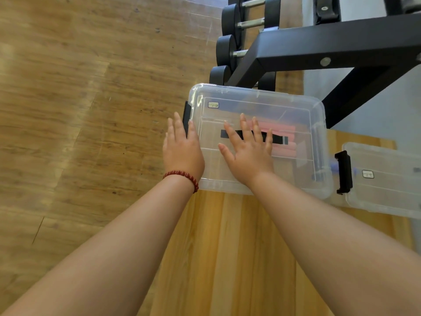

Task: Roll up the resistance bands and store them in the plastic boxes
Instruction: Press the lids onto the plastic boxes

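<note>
My right hand (248, 151) lies spread flat on the clear box (284, 106); my left hand (182, 148), fingers straight, touches its left end.

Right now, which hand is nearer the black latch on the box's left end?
Left. The left hand lies at the latch, fingers straight across it. The right hand rests flat on the middle of the lid, above the pink band, apart from the latch.

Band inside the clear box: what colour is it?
The band is pink, seen through the clear lid in the head view.
</note>
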{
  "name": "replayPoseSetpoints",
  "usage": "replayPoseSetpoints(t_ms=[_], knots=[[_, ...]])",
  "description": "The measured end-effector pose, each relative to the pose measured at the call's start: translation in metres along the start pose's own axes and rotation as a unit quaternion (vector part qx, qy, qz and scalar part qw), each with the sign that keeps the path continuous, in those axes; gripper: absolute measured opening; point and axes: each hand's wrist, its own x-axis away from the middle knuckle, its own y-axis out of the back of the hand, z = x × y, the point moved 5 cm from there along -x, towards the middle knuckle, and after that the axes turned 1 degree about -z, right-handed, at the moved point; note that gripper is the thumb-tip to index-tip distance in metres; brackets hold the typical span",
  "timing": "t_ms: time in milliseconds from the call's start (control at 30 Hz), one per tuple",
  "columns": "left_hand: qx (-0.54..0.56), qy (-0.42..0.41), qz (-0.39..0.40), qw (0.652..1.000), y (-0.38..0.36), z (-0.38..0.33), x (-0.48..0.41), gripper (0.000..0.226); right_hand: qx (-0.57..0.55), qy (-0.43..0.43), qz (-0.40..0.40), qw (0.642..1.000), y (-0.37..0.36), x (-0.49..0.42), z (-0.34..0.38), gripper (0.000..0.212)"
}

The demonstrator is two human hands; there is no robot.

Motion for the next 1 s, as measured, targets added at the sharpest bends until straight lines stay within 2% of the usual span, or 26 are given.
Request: replayPoseSetpoints(t_ms=[100, 267, 367, 533, 633, 733, 1000], knots=[[-0.031, -0.029, -0.030, 0.999, 0.008, -0.015, 0.004, 0.062, -0.113, -0.016, -0.080, 0.990, 0.015, 0.010, -0.013, 0.055], [0.012, -0.128, -0.015, 0.992, 0.001, -0.088, 0.023, 0.056, -0.140, -0.091, -0.145, 0.975, 0.030, 0.045, -0.062, 0.052], [0.018, -0.180, 0.021, 0.983, -0.014, -0.135, 0.032, 0.054, -0.127, -0.127, -0.137, 0.974, 0.034, 0.064, -0.099, 0.053], [0.005, -0.199, 0.065, 0.978, -0.033, -0.178, 0.037, 0.055, -0.073, -0.168, -0.159, 0.970, 0.043, 0.087, -0.162, 0.052], [-0.017, -0.206, 0.069, 0.976, -0.039, -0.196, 0.040, 0.057, -0.030, -0.227, -0.100, 0.968, 0.033, 0.098, -0.204, 0.053], [-0.028, -0.189, 0.090, 0.977, -0.048, -0.202, 0.041, 0.060, 0.016, -0.219, -0.064, 0.973, 0.022, 0.102, -0.221, 0.055], [-0.054, -0.187, 0.096, 0.976, -0.052, -0.204, 0.044, 0.065, 0.017, -0.224, -0.064, 0.972, 0.033, 0.111, -0.257, 0.054]])
